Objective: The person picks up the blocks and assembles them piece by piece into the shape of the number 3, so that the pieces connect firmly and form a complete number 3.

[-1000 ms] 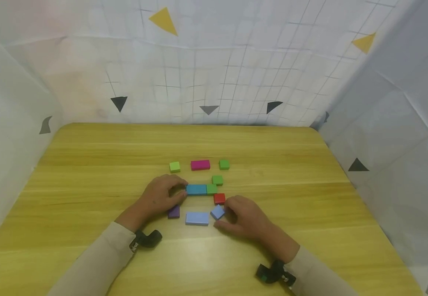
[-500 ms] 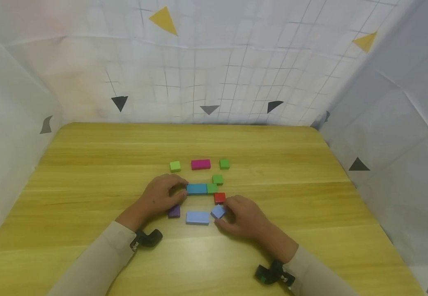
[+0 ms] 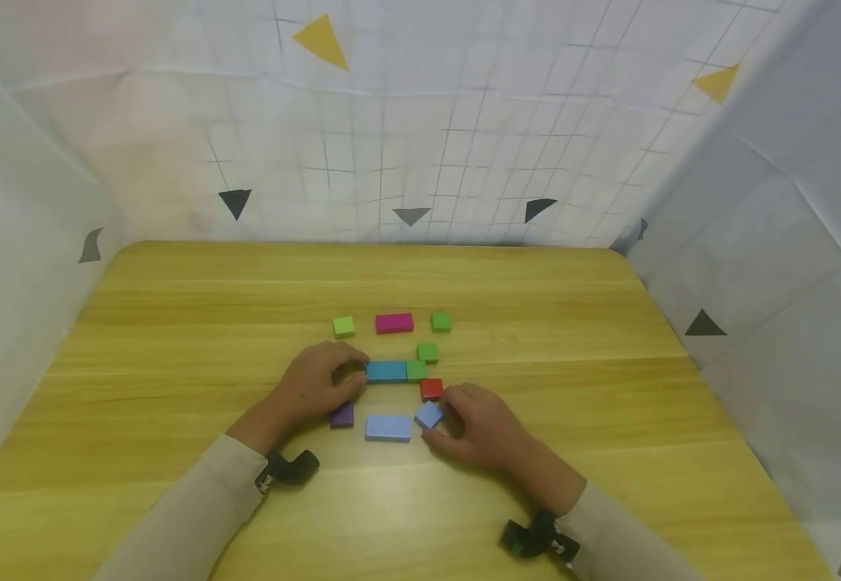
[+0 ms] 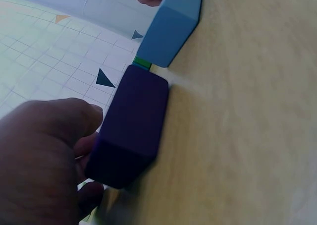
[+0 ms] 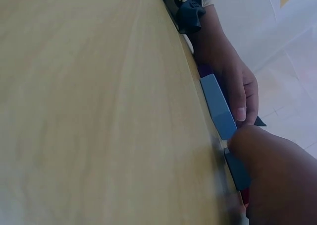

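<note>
My left hand (image 3: 319,379) pinches the left end of a blue rectangular block (image 3: 387,372) with curved thumb and fingers. A small green block (image 3: 416,371) adjoins that block's right end. Below the left palm lies a purple block (image 3: 342,415), partly covered; the left wrist view shows this purple block (image 4: 133,121) large beside the thumb. My right hand (image 3: 482,428) has thumb and fingers curled round a small light-blue block (image 3: 428,415), which lies turned at an angle. A red block (image 3: 432,389) touches or nearly touches the right fingertips. A longer light-blue block (image 3: 388,428) lies between the hands.
Behind the hands, a lime block (image 3: 344,327), a magenta block (image 3: 395,323) and a green block (image 3: 441,323) form a spaced row. Another green block (image 3: 428,353) sits nearer. The wooden table (image 3: 573,315) ends at white patterned sheets (image 3: 428,121) at the back and sides.
</note>
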`<action>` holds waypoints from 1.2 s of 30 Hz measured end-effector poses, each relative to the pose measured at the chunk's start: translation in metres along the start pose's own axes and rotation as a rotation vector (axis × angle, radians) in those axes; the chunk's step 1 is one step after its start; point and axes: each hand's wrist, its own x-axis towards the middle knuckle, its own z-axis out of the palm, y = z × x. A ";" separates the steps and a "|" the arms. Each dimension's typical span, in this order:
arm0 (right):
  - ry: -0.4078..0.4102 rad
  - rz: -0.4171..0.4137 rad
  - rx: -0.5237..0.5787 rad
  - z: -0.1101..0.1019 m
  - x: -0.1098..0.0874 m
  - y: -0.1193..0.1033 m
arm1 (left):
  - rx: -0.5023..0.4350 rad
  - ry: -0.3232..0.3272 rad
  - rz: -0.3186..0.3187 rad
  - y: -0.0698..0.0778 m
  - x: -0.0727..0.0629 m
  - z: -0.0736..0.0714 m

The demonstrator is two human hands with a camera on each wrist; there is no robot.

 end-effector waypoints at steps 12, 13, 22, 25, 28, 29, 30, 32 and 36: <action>0.016 -0.003 0.001 0.001 0.000 0.000 | -0.007 0.003 0.004 0.000 0.000 0.000; 0.017 -0.005 0.001 0.001 0.000 0.000 | -0.008 0.003 0.003 0.000 0.000 0.000; 0.029 -0.010 -0.026 -0.002 0.000 -0.002 | -0.008 0.001 0.006 -0.001 0.000 0.000; 0.026 -0.007 -0.028 -0.002 0.000 -0.002 | -0.006 0.001 0.006 -0.001 0.000 0.001; 0.025 -0.009 -0.025 -0.001 -0.001 -0.001 | -0.005 0.002 0.004 -0.001 0.000 0.001; 0.025 -0.009 -0.022 -0.001 -0.001 -0.001 | -0.006 0.002 0.003 -0.001 -0.001 0.001; 0.025 -0.009 -0.021 -0.001 -0.001 -0.001 | -0.007 0.002 0.002 -0.001 -0.001 0.001; 0.026 -0.010 -0.017 -0.001 -0.001 0.000 | -0.010 0.002 0.001 -0.001 -0.001 0.001; 0.028 -0.007 -0.015 0.000 -0.001 0.001 | -0.008 0.000 0.001 -0.002 -0.001 0.002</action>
